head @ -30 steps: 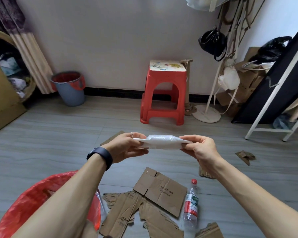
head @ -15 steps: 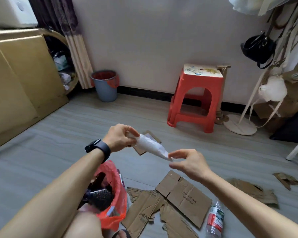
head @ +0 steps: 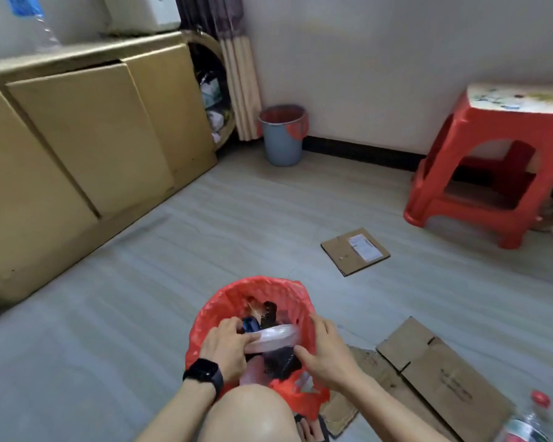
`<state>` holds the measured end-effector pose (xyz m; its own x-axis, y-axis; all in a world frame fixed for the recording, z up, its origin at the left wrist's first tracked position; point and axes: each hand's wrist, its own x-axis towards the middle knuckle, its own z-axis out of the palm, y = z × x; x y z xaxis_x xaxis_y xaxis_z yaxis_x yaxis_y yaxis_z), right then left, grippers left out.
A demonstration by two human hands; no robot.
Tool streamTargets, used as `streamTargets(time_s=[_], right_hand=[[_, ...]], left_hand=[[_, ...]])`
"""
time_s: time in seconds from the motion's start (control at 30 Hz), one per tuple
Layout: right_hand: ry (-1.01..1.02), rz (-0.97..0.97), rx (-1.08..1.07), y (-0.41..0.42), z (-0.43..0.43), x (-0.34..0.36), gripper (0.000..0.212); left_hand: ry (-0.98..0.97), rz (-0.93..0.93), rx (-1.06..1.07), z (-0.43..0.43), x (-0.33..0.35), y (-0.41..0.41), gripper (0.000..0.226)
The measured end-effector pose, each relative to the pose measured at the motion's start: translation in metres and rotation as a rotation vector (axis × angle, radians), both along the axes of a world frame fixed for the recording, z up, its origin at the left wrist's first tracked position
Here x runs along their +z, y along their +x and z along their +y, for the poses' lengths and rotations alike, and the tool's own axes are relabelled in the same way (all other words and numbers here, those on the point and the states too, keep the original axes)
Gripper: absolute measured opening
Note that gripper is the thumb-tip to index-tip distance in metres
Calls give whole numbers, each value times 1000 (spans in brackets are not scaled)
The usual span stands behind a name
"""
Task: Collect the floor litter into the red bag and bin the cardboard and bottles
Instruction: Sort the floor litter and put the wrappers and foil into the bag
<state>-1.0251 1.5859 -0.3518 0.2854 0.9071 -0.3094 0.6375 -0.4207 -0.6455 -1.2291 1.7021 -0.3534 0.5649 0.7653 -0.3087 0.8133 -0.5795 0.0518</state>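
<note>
White wrapper [head: 273, 337] over the mouth of the red bag [head: 206, 317], between my hands, left hand [head: 227, 346] curled round its left end, right hand [head: 326, 354] gripping the bag's rim beside it, cardboard [head: 438, 378] and bottle [head: 524, 424] on the floor [head: 125, 314] to my right

A room in a lived-in home: grey plank floor [head: 179, 260], plain white wall [head: 364, 59] with black skirting [head: 358, 149], a red plastic stool [head: 492, 122] against it, and a grey bin [head: 281, 141] with a red liner beside a curtain [head: 241, 90]. Big cardboard sheets [head: 87, 132] lean along the left side. Flattened cardboard [head: 355, 252], a bottle [head: 524, 425] and a red bag [head: 224, 307] of litter sit on the floor.
</note>
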Motion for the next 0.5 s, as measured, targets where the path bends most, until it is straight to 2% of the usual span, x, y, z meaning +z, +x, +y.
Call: streamTargets(time_s=[0.07, 0.17, 0.33, 0.4, 0.5], right_hand=[[22, -26, -29, -5, 0, -18, 84], [117, -49, -52, -7, -2, -33, 81], [176, -72, -36, -4, -7, -41, 75], [212, -23, -53, -8, -8, -43, 78], [237, 17, -79, -13, -7, -48, 80]], left_hand=[[27, 46, -83, -5, -5, 17, 63], [-24, 20, -158, -4, -18, 46, 73], [-222, 177, -117, -1, -70, 52, 88], [-234, 244, -98, 1, -94, 46, 93], [-222, 236, -84, 9, -117, 45, 101]])
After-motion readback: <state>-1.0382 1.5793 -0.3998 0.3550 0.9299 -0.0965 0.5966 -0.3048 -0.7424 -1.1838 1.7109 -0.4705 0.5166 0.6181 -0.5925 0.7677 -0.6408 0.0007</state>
